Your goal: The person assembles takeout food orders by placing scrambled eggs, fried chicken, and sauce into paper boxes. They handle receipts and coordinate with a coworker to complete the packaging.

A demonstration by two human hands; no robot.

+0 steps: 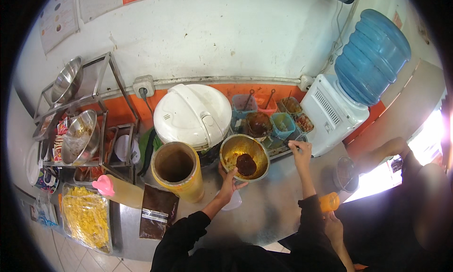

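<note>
My left hand (226, 185) grips the side of a steel mixing bowl (231, 151), holding it tilted over the counter. Dark brown sauce (246, 165) lies pooled in it, and orange-yellow residue coats its inner wall. To the right, my right hand (301, 152) is closed in a pinch on the handle of a thin spoon (284, 141) that reaches toward the seasoning tubs. The spoon's far end is hard to make out. Nearest to it are a blue tub (283, 124) and a tub of dark red sauce (259, 124).
A white rice cooker (192, 114), tall yellow container (196, 189), brown packet (158, 213) and tray of yellow food (86, 215) stand left. A water dispenser (332, 116) stands at back right. Another person's hand (334, 230) is by an orange cup (329, 202); their other arm is near a clear tub (346, 174).
</note>
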